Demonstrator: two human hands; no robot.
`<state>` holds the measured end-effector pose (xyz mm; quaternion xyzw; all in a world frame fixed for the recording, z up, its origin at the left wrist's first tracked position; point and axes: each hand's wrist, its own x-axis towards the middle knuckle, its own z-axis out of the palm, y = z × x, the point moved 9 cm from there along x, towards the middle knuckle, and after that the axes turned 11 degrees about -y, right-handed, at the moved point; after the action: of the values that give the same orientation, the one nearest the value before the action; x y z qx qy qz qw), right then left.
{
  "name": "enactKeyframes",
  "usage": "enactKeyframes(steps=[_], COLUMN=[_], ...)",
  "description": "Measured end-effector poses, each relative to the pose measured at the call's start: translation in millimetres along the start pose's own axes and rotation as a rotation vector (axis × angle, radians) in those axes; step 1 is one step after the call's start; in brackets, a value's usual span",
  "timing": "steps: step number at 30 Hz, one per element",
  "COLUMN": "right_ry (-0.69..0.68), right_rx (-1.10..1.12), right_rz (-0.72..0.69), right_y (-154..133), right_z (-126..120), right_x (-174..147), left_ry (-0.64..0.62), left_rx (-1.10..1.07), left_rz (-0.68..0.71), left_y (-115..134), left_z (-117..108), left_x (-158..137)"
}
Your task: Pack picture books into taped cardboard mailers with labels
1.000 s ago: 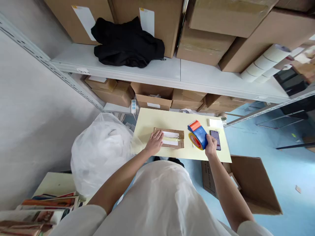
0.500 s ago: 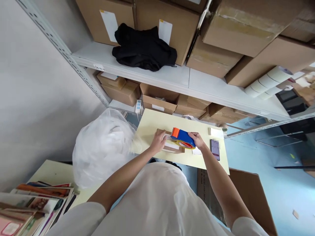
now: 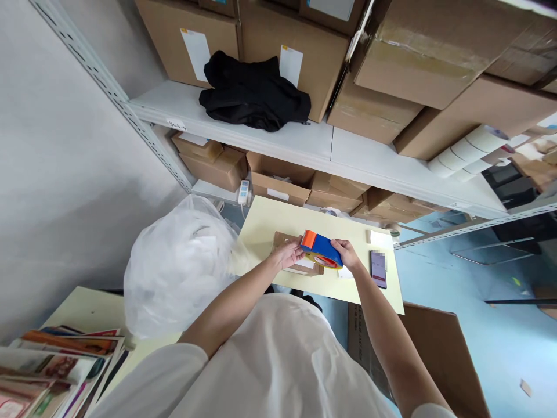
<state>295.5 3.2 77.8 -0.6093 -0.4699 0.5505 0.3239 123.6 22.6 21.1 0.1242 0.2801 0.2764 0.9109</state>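
Observation:
My right hand (image 3: pixel 344 252) grips the rear end of a blue tape dispenser (image 3: pixel 327 246) with an orange front and a yellow-rimmed roll. The dispenser is held above a small brown cardboard box (image 3: pixel 311 268) lying on the pale yellow table (image 3: pixel 268 216). My left hand (image 3: pixel 289 253) is at the dispenser's orange end, over the box's left part, with its fingers drawn together there. What those fingertips pinch is too small to make out. A pale label shows on the box, partly covered by the hand and dispenser.
A phone (image 3: pixel 378 269) and white paper slips (image 3: pixel 380 238) lie on the table's right side. A large translucent bag (image 3: pixel 178 264) bulges at its left. Behind stands a shelf (image 3: pixel 261 138) with cartons, a black garment (image 3: pixel 256 90) and white rolls (image 3: pixel 467 151). An open carton (image 3: pixel 435 348) stands below right.
My left hand has moved right and turned, from the box's top to the dispenser's orange end. The dispenser in my right hand has shifted slightly left. The view has tilted a little.

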Motion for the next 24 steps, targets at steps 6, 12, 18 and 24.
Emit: enactKeyframes(steps=[6, 12, 18, 24], right_ry=[-0.040, -0.045, -0.018, 0.051], right_rx=[-0.020, -0.133, -0.272, -0.406], right_rz=[-0.016, -0.053, -0.054, 0.015], right_y=[0, -10, -21, -13], right_z=[3, 10, -4, -33], right_x=[-1, 0, -11, -23], left_ry=[-0.048, 0.163, 0.281, 0.409], left_rx=[0.083, 0.403, 0.498, 0.576], left_rz=[0.000, 0.098, 0.174, 0.171], left_y=[13, 29, 67, 109], left_z=[-1, -10, -47, -91], left_x=[-13, -19, -50, -77])
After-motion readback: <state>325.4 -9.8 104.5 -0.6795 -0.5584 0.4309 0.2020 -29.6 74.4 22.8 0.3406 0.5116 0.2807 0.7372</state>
